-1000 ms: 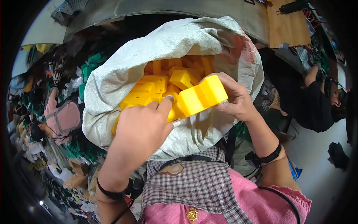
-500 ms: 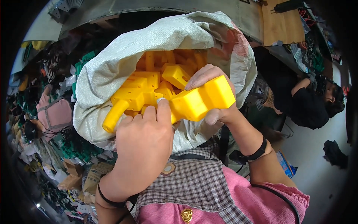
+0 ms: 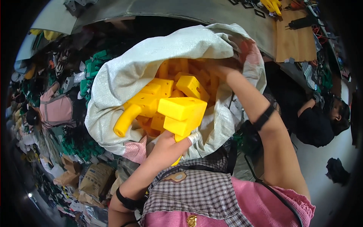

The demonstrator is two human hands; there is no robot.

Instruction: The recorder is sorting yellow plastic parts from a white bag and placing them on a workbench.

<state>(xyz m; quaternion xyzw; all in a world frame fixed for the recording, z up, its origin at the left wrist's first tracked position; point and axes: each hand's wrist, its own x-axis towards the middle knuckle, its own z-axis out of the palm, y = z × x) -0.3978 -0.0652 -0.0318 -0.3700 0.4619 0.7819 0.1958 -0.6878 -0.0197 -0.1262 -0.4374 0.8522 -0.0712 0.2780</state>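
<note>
My left hand is wrapped round the handle of a yellow plastic part with a blocky, stepped head. The part is held head up over the near rim of a white woven sack. Inside the sack lies a heap of similar yellow plastic parts, some with small holes and one with a tubular handle pointing toward me. My right hand reaches into the far right of the sack's mouth. Shadow and motion blur hide its fingers, so any grip there does not show.
Beyond the sack runs a grey worktable, with a wooden board and a black power tool at its right. A person in black is at the right, another in pink at the left. Green parts are heaped left.
My right hand has let go of the yellow part and moved up into the sack. My left hand now holds the part alone, turned more upright. The view has shifted slightly.
</note>
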